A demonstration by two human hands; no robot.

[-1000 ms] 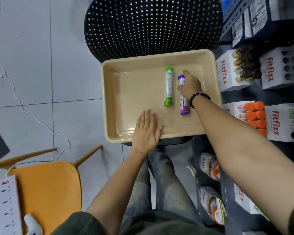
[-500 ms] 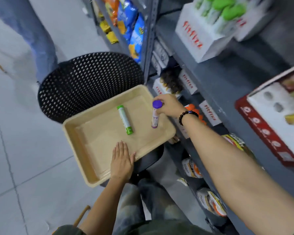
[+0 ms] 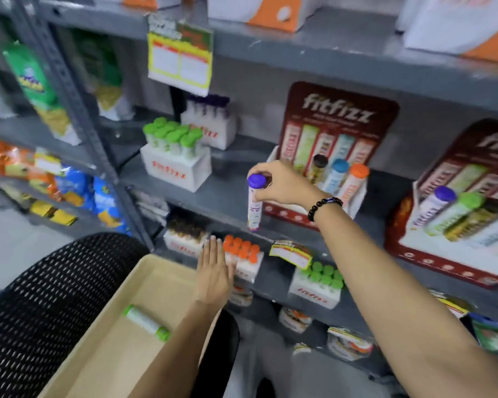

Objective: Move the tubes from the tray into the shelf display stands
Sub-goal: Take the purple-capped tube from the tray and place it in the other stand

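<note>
At the far left, snack bags (image 3: 78, 188) filled the neighbouring shelf bay, and a black perforated chair back (image 3: 49, 300) curved below them. The beige tray (image 3: 118, 349) lay beside that chair back, and one green-capped tube (image 3: 146, 323) rested on its side on the tray floor, well apart from both of your hands.

Your left hand (image 3: 214, 275) was flat and empty, fingers straight and together, stretched out over the tray's far edge toward the lower shelf. Above it, on the middle shelf, stood a white stand of green-capped tubes (image 3: 174, 156), with a stand of purple-capped tubes (image 3: 209, 122) behind it. On the lower shelf, just beyond your left fingertips, sat a stand of orange-capped tubes (image 3: 242, 255).

Your right hand (image 3: 282, 183) was closed around the top of a purple-capped tube (image 3: 255, 202), holding it upright in the air in front of the middle shelf edge, just left of the dark red display stand (image 3: 337, 139). That stand held a brown-, a blue- and an orange-capped tube, leaning back. You wore a black bead bracelet (image 3: 324, 207) on that wrist. At the far right, a second red display stand (image 3: 454, 219) held more tubes, blurred.
</note>
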